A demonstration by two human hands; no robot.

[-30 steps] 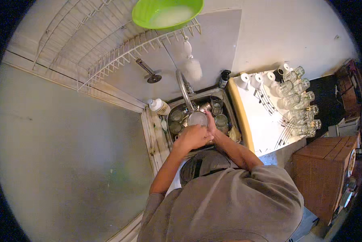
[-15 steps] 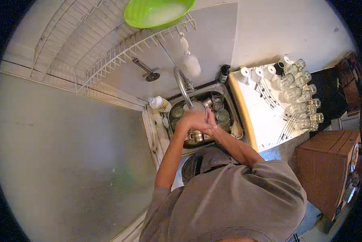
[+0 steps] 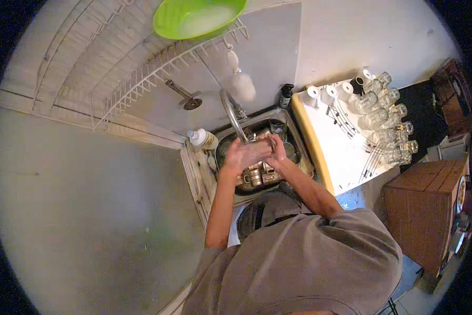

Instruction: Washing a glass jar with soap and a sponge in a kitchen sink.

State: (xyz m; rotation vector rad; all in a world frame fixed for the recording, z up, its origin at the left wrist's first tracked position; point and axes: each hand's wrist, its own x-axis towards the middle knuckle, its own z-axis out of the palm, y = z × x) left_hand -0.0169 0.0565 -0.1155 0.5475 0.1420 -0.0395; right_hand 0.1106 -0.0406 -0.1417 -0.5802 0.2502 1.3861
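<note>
Under the curved tap [image 3: 230, 113], both my hands are together above the sink [image 3: 307, 157]. My left hand [image 3: 237, 157] and my right hand [image 3: 279, 150] curl around what looks like a clear glass [image 3: 258, 150], blurred and partly hidden by my fingers. Below it in the sink lie metal cups [image 3: 255, 177], close to my wrists. A dark drinking glass [image 3: 277, 126] stands in the sink's far right corner, and more glassware is partly covered by my hands.
On the right, a white board [image 3: 341, 152] carries white cups [image 3: 331, 92] and several upturned glass jars [image 3: 391, 134]. A white bottle [image 3: 203, 138] stands left of the sink, a dark bottle [image 3: 286, 96] behind it. Above hang a wire rack [image 3: 162, 68], green bowl [image 3: 199, 20] and white brush [image 3: 242, 86].
My hands have drawn apart, with the right hand now on the right side of the glass. The glass has tilted, and its round opening no longer faces up. More metal cups show below.
</note>
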